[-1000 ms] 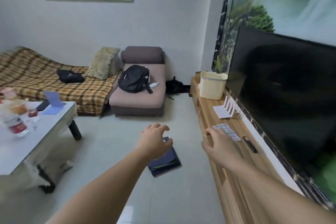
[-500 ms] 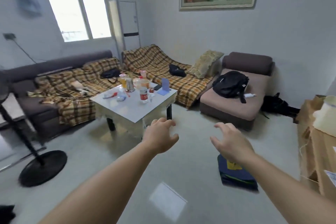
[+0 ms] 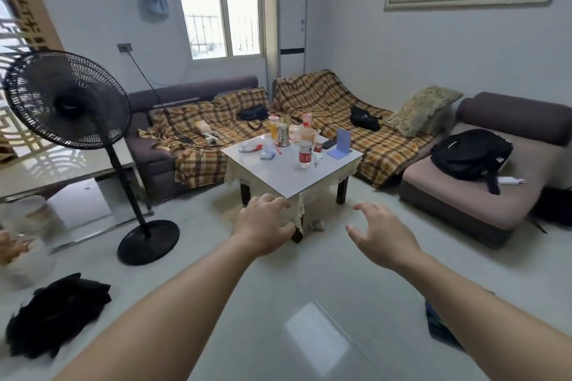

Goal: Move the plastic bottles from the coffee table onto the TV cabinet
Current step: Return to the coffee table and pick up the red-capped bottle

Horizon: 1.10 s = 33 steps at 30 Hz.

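Several drink containers stand on the white desk [image 3: 288, 176] ahead, crowded toward its far half, and both hands are well short of it. Going from the left: a tall cup of orange drink [image 3: 273, 128] and a metal-looking flask [image 3: 283, 134] are probably not the plastic bottles wanted; the clear bottle with a red label [image 3: 305, 157], standing upright nearer the middle, plainly is one, and a red-capped bottle [image 3: 307, 118] behind the rest may be another (too small to be sure). The labelled bottle looks nearly empty, so I judge it light, thin-walled and easy to dent or tip; the grip should close gently round the label band, where the wall is stiffest and least slick, not the bare lower part. The left hand [image 3: 263, 226] hangs over the floor before the desk's near corner, fingers curled loosely, holding nothing. The right hand [image 3: 379, 235] is beside it, apart, fingers spread, likewise bare. The TV cabinet is out of sight
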### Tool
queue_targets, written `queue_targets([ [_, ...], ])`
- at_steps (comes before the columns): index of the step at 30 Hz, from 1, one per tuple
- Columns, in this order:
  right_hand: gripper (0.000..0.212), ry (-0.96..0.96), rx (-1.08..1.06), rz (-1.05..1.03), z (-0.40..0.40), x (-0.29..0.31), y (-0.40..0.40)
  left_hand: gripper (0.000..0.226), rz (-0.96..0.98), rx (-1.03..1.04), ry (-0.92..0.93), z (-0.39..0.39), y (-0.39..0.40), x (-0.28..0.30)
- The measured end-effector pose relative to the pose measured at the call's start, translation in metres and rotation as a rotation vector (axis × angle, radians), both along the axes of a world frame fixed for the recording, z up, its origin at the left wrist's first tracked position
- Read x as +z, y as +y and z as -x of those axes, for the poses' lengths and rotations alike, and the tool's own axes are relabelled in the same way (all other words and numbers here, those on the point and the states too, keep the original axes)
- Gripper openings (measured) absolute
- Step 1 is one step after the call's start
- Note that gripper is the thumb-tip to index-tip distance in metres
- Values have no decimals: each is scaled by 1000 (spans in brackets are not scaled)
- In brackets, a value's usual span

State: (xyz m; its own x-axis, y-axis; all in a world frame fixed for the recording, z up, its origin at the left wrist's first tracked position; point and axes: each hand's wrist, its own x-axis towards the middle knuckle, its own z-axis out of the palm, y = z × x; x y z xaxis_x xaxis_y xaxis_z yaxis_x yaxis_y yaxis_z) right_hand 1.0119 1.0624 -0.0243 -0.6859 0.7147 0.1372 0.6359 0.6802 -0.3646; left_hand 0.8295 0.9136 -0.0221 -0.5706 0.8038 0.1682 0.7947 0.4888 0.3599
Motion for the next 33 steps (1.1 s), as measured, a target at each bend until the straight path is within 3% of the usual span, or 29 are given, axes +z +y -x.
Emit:
queue_targets([
  [16,54,-2,-77,-1,222,19,28,46,-66,15,-53,240,20,4],
  [23,54,0,-135,-11,290,-4,104,45,-47,-55,-62,313,100,-10],
  [28,52,15,-175,-5,356,-21,194,47,32,-100,42,388,184,-9],
  [33,54,15,-211,52,420,-20,279,48,45,-87,1,461,266,-5],
])
